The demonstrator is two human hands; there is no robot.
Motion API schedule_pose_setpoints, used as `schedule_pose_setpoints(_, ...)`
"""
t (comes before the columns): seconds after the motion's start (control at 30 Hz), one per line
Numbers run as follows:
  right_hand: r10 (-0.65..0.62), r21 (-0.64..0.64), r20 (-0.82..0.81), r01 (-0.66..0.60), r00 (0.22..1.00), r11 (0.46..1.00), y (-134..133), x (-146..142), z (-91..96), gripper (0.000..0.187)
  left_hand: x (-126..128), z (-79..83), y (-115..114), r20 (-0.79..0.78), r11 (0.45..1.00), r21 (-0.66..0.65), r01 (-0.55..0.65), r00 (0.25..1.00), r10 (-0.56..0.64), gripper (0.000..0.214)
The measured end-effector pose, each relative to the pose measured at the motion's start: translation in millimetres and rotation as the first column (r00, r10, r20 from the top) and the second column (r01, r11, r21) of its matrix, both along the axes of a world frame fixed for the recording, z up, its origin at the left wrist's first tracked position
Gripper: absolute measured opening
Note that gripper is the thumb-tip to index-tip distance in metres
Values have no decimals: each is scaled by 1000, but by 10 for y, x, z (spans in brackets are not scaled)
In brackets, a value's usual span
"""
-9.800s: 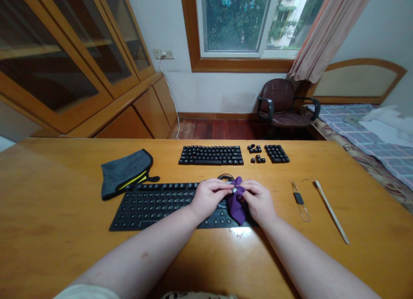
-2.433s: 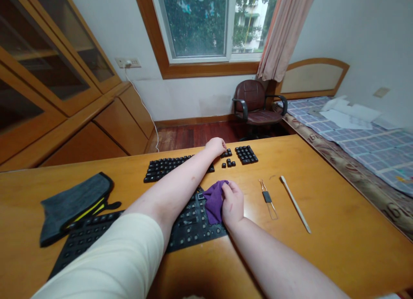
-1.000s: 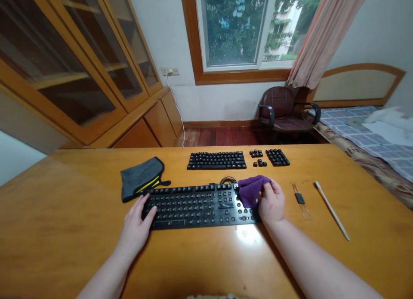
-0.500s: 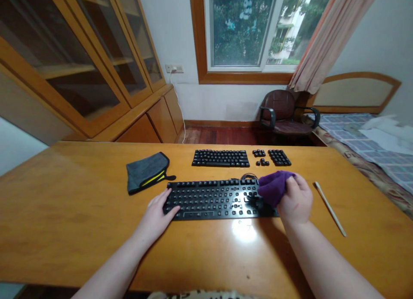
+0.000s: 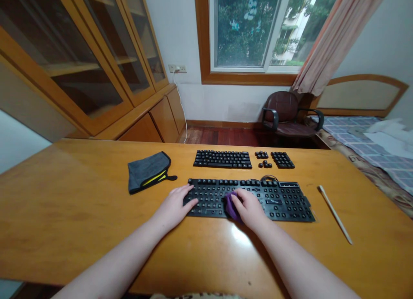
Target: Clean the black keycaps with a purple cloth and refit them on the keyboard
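In the head view, the keyboard (image 5: 280, 201) lies flat on the desk (image 5: 97, 221) beneath the left hand (image 5: 174, 205), spread on its left end, and the right hand (image 5: 251, 208), which pinches the purple cloth (image 5: 231, 208) against it just left of middle.

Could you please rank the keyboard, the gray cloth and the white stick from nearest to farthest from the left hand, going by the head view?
1. Keyboard: nearest, touched by the left hand at its left end.
2. Gray cloth: ahead and to the left, not touched.
3. White stick: farthest, over on the right side of the table.
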State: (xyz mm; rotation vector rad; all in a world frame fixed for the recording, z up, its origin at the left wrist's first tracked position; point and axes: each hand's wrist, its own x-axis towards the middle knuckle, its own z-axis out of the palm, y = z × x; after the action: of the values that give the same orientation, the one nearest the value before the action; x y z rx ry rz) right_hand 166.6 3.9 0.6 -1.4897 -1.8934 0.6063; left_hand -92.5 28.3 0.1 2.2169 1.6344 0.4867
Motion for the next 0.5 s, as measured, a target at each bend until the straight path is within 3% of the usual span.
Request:
schedule_pose_setpoints(0.2,10,1,-24,-10,1000,1000,-12,49,-117,20,-93,169,758,44,996,11,-85,995,84,30)
schedule_pose_setpoints(0.37,23,13,-26,-22,999,1000,-28,45,-97,20,0,31,1557,143,978,-41,-203,968,207,24)
schedule_pose_setpoints(0.5,21,15,-25,-20,999,1000,-44,44,-98,21,93,-113,2001,154,971,-86,-222,960,233,27)
